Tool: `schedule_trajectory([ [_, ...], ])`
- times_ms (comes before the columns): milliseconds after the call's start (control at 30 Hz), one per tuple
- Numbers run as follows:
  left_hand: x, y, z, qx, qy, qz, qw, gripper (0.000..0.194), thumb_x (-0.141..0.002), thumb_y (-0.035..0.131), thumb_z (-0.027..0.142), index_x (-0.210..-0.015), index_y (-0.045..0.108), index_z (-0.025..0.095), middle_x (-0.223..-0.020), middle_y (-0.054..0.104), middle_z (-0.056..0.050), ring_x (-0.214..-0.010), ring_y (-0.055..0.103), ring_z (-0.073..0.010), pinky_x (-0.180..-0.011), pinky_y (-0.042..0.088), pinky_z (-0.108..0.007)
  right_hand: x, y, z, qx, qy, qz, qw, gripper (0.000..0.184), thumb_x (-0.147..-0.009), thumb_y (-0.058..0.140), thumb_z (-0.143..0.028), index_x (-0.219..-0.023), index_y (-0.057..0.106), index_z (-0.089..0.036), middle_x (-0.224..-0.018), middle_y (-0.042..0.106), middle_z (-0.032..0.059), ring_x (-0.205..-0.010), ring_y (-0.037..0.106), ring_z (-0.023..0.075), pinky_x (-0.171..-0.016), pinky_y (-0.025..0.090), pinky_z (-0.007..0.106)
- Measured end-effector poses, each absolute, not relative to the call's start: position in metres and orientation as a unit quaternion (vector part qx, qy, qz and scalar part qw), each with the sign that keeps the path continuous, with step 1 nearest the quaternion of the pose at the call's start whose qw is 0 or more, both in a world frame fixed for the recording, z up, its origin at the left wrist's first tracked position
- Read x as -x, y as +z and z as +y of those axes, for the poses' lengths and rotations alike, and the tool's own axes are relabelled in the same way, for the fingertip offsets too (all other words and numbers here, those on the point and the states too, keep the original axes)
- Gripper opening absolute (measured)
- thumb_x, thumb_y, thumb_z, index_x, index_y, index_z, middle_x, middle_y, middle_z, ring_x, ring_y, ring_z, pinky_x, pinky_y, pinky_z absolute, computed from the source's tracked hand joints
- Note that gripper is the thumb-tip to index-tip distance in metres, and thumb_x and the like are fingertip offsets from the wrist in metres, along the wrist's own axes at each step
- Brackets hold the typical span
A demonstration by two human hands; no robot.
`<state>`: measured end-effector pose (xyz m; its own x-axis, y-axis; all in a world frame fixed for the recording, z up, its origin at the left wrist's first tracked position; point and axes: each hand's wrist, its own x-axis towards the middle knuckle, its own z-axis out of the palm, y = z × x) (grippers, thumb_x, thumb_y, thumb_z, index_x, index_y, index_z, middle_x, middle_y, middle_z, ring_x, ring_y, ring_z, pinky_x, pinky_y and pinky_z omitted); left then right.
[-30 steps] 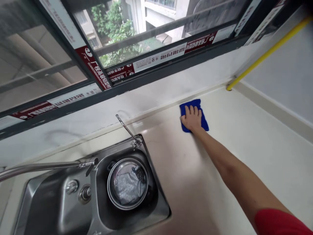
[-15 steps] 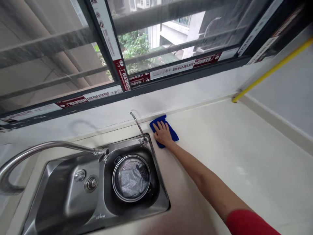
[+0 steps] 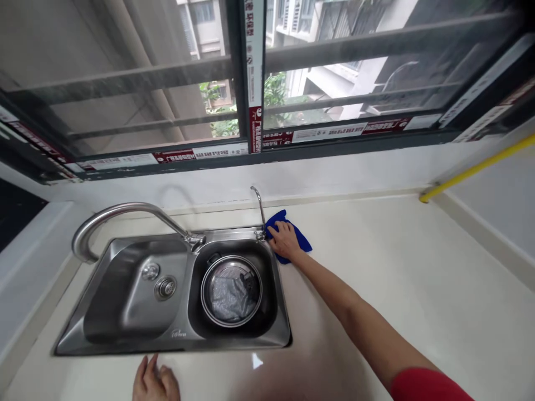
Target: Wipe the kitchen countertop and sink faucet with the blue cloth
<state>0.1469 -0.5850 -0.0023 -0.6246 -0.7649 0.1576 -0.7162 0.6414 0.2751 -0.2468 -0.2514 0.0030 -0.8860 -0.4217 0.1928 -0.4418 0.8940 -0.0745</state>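
My right hand (image 3: 285,240) presses down on a blue cloth (image 3: 301,239) at the back right corner of the sink. Its fingers curl over the cloth's left part, close beside the small thin faucet (image 3: 258,209). Part of the cloth is hidden under the hand. At the bottom edge of the view, my left hand (image 3: 155,384) is on the counter (image 3: 217,373) in front of the sink. Its fingers are bent a little and apart, with nothing in them.
A steel double sink (image 3: 184,312) is set into the counter. In its right basin stands a round metal pot (image 3: 203,295) with a silvery crumpled wrapper (image 3: 229,298) inside. A large curved faucet (image 3: 121,209) arches over the left basin. A yellow pipe (image 3: 472,167) runs along the right wall.
The view has swung to the left. My right hand has moved with the cloth toward the small faucet's base. My left hand has come into view at the bottom.
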Motion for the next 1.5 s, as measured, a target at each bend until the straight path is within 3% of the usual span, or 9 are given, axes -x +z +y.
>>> schedule_trajectory([
  [267, -0.149, 0.0, -0.582, -0.403, -0.096, -0.899, 0.139, 0.051, -0.097, 0.032, 0.044, -0.128, 0.06, 0.015, -0.146, 0.053, -0.016, -0.13, 0.053, -0.0331, -0.106, 0.046, -0.049, 0.243, 0.018, -0.261, -0.211, -0.001, -0.977, 0.039, 0.039, -0.087, 0.049, -0.03, -0.121, 0.063, -0.017, -0.119, 0.054, 0.0176, -0.106, 0.043, 0.0318, -0.09, 0.029, 0.044],
  [433, -0.15, 0.001, -0.582, -0.4, -0.101, -0.898, 0.149, 0.05, -0.097, 0.034, 0.043, -0.126, 0.062, 0.014, -0.144, 0.054, -0.016, -0.129, 0.054, -0.0315, -0.109, 0.044, -0.046, 0.223, 0.021, -0.27, -0.195, -0.027, -0.98, 0.029, 0.035, -0.087, 0.049, -0.032, -0.114, 0.063, -0.015, -0.114, 0.054, 0.0187, -0.102, 0.044, 0.0325, -0.086, 0.03, 0.044],
  [700, -0.147, 0.007, -0.575, -0.424, -0.12, -0.887, 0.139, 0.048, -0.096, 0.036, 0.041, -0.129, 0.06, 0.016, -0.147, 0.052, -0.014, -0.134, 0.049, -0.0318, -0.112, 0.041, -0.049, 0.19, 0.022, -0.276, -0.22, -0.063, -0.974, 0.004, 0.04, -0.088, 0.052, -0.034, -0.121, 0.06, -0.013, -0.121, 0.052, 0.0202, -0.107, 0.042, 0.0332, -0.089, 0.029, 0.045],
  [1133, -0.147, 0.009, -0.574, -0.429, -0.133, -0.883, 0.14, 0.047, -0.096, 0.037, 0.04, -0.129, 0.061, 0.016, -0.148, 0.051, -0.015, -0.136, 0.048, -0.033, -0.113, 0.04, -0.053, 0.184, 0.025, -0.266, -0.265, -0.061, -0.962, 0.0, 0.037, -0.086, 0.053, -0.033, -0.115, 0.062, -0.013, -0.118, 0.054, 0.0194, -0.106, 0.044, 0.0331, -0.09, 0.032, 0.046],
  [1333, -0.144, 0.007, -0.575, -0.434, -0.108, -0.884, 0.135, 0.051, -0.097, 0.034, 0.041, -0.129, 0.062, 0.013, -0.147, 0.052, -0.016, -0.134, 0.05, -0.0347, -0.11, 0.043, -0.055, 0.189, 0.015, -0.277, -0.304, -0.053, -0.951, 0.01, 0.045, -0.085, 0.054, -0.033, -0.126, 0.059, -0.015, -0.122, 0.055, 0.0181, -0.111, 0.043, 0.0328, -0.099, 0.031, 0.048],
  [1500, -0.145, 0.006, -0.577, -0.429, -0.109, -0.888, 0.127, 0.053, -0.097, 0.033, 0.043, -0.13, 0.061, 0.012, -0.147, 0.052, -0.017, -0.134, 0.05, -0.0352, -0.109, 0.044, -0.054, 0.19, -0.001, -0.297, -0.291, -0.056, -0.955, 0.034, 0.055, -0.085, 0.046, -0.02, -0.137, 0.051, -0.005, -0.122, 0.057, 0.0241, -0.117, 0.044, 0.0375, -0.106, 0.025, 0.057],
])
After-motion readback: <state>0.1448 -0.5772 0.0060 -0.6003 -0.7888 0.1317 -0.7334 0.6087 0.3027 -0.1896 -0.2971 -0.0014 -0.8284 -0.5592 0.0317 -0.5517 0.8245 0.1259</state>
